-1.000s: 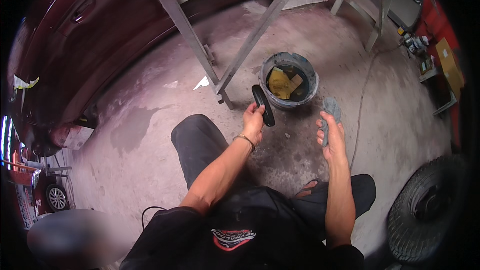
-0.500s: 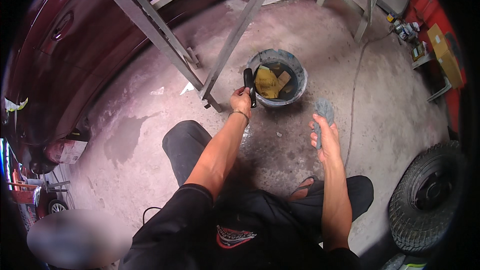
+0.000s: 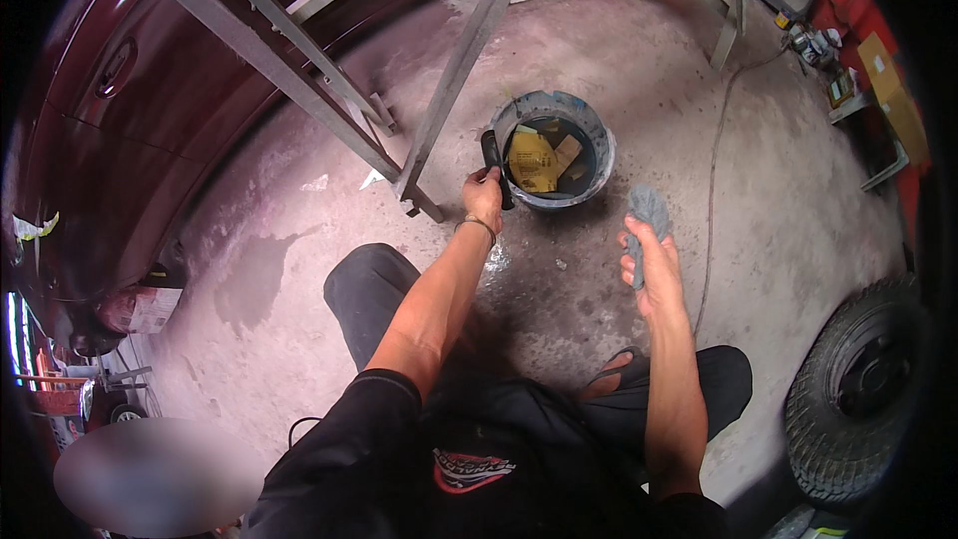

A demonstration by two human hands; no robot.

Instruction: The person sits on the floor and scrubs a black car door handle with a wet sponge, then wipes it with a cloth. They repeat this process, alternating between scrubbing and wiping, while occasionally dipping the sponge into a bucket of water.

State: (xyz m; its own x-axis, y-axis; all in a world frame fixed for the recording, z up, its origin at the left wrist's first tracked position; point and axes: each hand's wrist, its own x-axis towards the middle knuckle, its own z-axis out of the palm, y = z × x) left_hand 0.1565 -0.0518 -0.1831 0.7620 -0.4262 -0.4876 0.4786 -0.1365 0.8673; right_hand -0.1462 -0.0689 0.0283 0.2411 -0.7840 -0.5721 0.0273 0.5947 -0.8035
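Note:
My left hand (image 3: 483,197) is closed round a long black block (image 3: 492,152) with rounded ends, held upright and slightly tilted at the left side of a dark bucket (image 3: 600,120). I cannot tell whether block and bucket touch. Dark water partly fills the bucket, with yellow sandpaper sheets (image 3: 532,162) and a tan piece (image 3: 567,154) in it. To the right of the bucket, my right hand (image 3: 654,265) grips a crumpled grey rag (image 3: 649,212). The rag bunches out above and below the fingers.
A metal stand (image 3: 459,65) reaches down left of the bucket, before a dark red car panel (image 3: 130,110). Right of my hands a cable (image 3: 715,165) crosses the stained concrete floor (image 3: 269,339). A wheel with a tire (image 3: 810,429) lies at the right; cardboard boxes (image 3: 891,105) stand behind it.
The black block has tilted, its top leaning slightly left. My right hand keeps its hold on the rag, with little movement. The whole view has shifted slightly.

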